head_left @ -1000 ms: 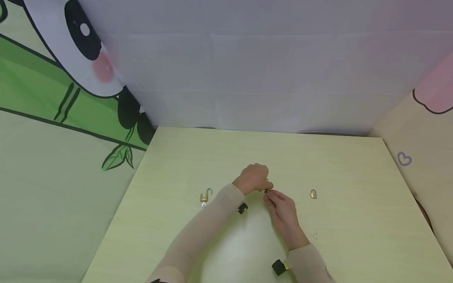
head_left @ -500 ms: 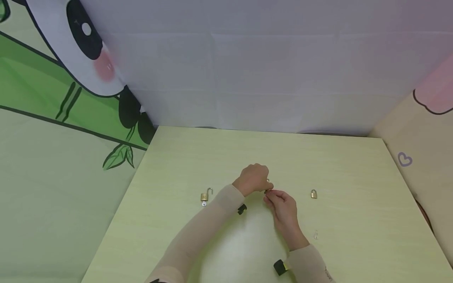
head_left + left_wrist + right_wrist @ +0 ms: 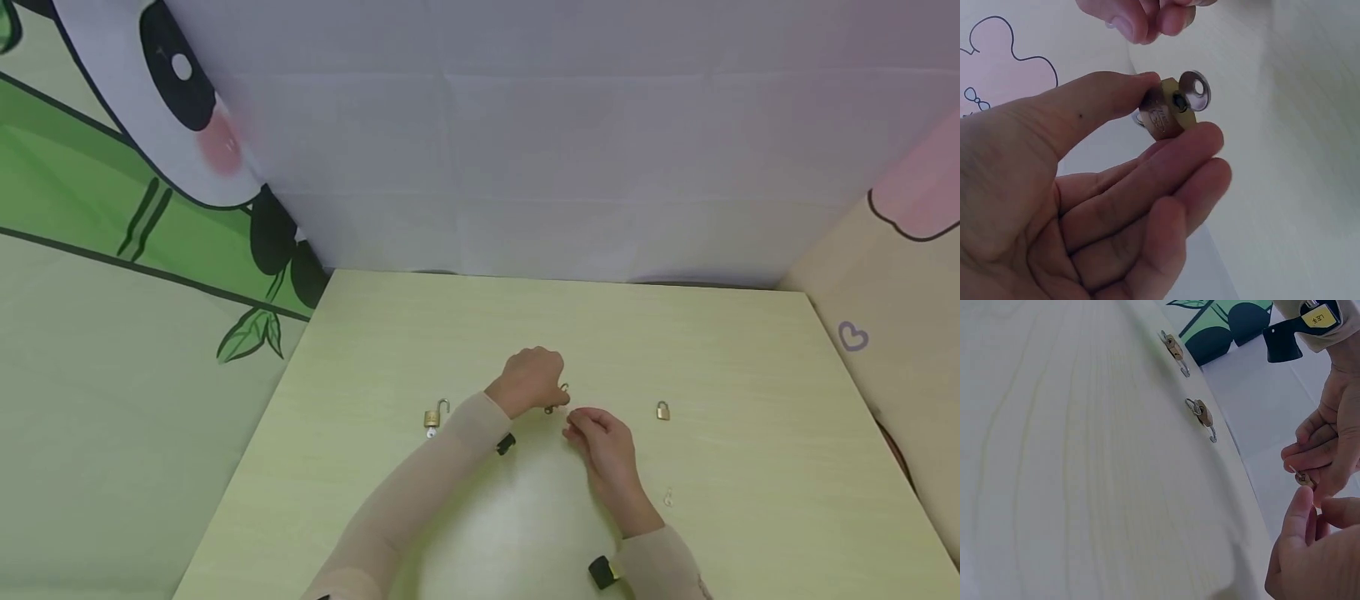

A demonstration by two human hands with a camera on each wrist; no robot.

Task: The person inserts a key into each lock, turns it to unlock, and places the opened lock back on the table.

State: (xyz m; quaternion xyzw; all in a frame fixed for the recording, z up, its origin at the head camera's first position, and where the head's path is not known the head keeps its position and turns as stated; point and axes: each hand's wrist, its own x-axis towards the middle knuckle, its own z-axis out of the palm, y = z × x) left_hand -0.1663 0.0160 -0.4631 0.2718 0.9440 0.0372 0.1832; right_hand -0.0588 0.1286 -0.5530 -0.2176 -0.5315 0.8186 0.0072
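My left hand [image 3: 527, 382] pinches a small brass padlock [image 3: 1166, 109] between thumb and fingers. A round-headed silver key [image 3: 1197, 90] sits at the padlock's keyhole end. In the head view the hooked end of its shackle [image 3: 565, 387] shows past the fingers. My right hand [image 3: 609, 446] is just to the right, its fingertips close together and slightly apart from the padlock; no object shows between them. In the left wrist view, the right fingertips [image 3: 1141, 25] hover beyond the padlock.
An unlocked padlock with a key [image 3: 432, 418] lies left on the table [image 3: 420, 333]. The right wrist view shows two such padlocks, one farther [image 3: 1172, 347] and one nearer [image 3: 1202, 414]. A closed padlock [image 3: 663, 412] and a small key [image 3: 668, 497] lie right.
My right fingers have come off the padlock and moved slightly right and down. My left hand has shifted slightly left with the padlock, which is now more visible.
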